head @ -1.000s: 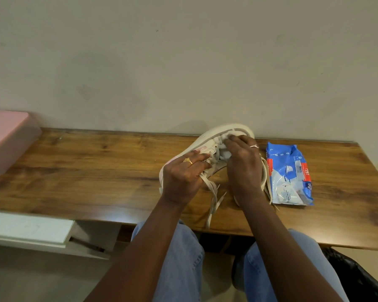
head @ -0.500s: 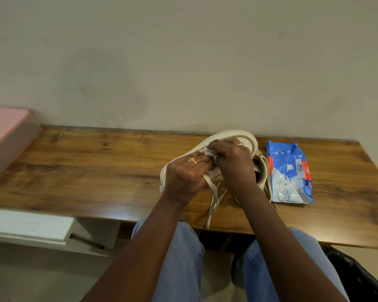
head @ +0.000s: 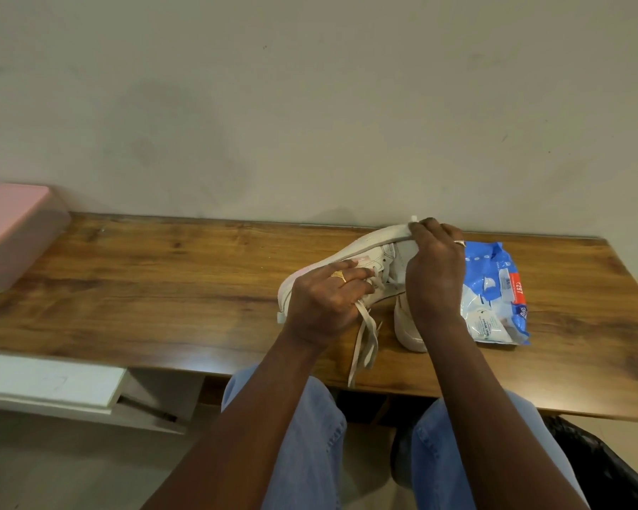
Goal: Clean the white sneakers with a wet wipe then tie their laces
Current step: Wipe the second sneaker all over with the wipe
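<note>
Sneakers (head: 361, 252): two; wipe pack (head: 494, 300): one

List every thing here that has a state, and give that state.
held sneaker, tipped on its side
laces, untied, hanging loose
second sneaker, mostly hidden behind the right hand
wet wipe, pinched against the held sneaker's sole by the right hand
left hand, grips the held sneaker
wipes pack, lying flat
pink box, closed
</note>
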